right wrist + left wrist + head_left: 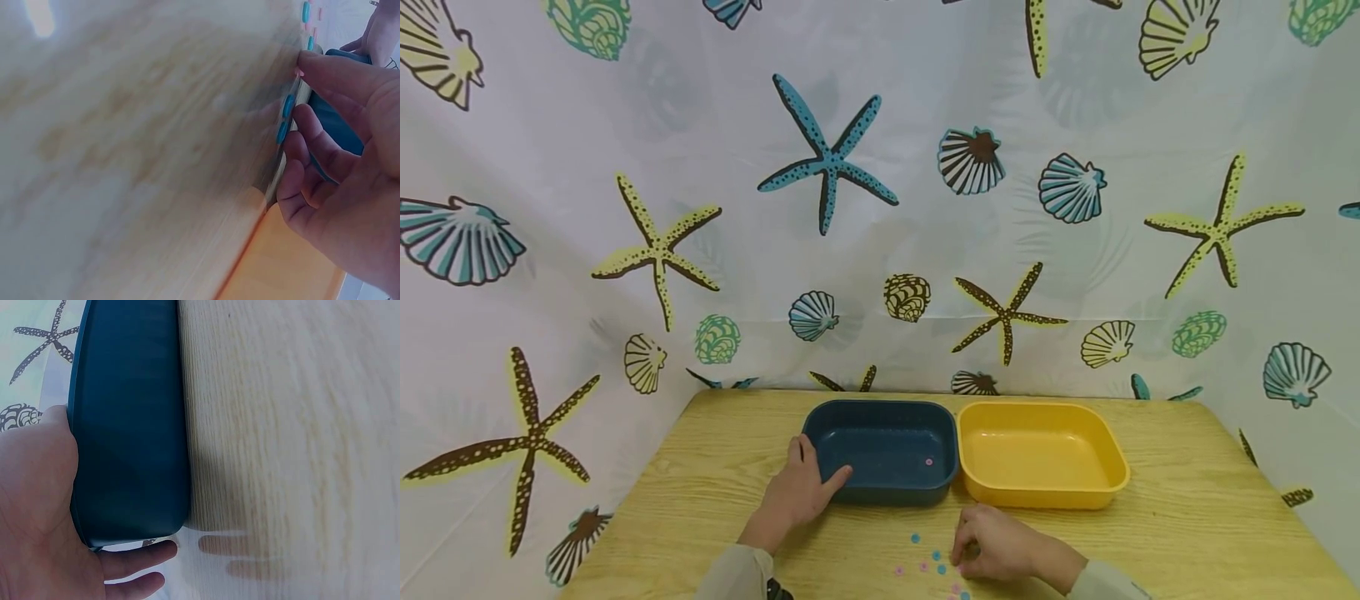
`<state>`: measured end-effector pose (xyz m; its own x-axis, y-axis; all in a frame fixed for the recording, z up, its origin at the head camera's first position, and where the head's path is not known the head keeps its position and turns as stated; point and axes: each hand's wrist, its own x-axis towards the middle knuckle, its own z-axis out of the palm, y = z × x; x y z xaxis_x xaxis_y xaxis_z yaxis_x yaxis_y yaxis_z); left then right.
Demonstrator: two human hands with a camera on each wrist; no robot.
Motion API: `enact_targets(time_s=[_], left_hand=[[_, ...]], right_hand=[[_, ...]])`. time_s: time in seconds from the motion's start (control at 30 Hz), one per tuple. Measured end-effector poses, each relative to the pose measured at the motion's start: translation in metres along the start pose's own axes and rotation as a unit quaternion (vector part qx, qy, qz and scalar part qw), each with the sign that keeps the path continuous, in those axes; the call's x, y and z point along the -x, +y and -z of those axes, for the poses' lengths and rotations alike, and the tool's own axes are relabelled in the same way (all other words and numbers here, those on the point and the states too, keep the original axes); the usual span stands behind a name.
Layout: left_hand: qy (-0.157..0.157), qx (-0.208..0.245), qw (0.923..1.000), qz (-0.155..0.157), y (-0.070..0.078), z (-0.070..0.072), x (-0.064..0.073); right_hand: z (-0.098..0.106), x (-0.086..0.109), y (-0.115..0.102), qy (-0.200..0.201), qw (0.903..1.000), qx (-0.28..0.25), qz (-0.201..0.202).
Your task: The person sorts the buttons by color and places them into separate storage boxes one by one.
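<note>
My left hand [799, 492] rests at the front left corner of a dark blue bin [880, 497]. Its thumb lies at the rim, while two straight fingers show past the bin's end in the left wrist view; its other fingers are hidden there. A pink button [928, 462] lies inside this bin. On the table before the bins, my right hand [1000, 546] is low over several small pink and blue buttons [942, 569]. In the right wrist view, its thumb tip is at a pink button [300, 73]; the bent fingers stay apart from the thumb.
A yellow bin [1041, 497] stands against the right side of the blue one. Both are on a wooden table [1180, 500]. Behind and beside the table hangs a white cloth [895, 250] printed with starfish and shells.
</note>
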<state>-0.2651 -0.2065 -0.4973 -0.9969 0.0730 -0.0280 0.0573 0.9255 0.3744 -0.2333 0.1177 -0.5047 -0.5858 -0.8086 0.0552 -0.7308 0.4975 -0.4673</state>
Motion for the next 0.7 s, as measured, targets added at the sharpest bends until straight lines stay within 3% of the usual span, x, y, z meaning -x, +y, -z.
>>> enact_targets(time_s=[0.57,0.7], left_hand=[[0.005,-0.007,1.0000,0.003,0.0002,-0.0019,-0.0006],[0.006,-0.007,1.0000,0.002,0.0004,-0.0021,-0.0008]], right_hand=[[-0.0042,0.0003,0.0055,0.002,0.9998,-0.015,0.010],[-0.0013,0.0013,0.0050,-0.002,0.9992,-0.040,-0.003]])
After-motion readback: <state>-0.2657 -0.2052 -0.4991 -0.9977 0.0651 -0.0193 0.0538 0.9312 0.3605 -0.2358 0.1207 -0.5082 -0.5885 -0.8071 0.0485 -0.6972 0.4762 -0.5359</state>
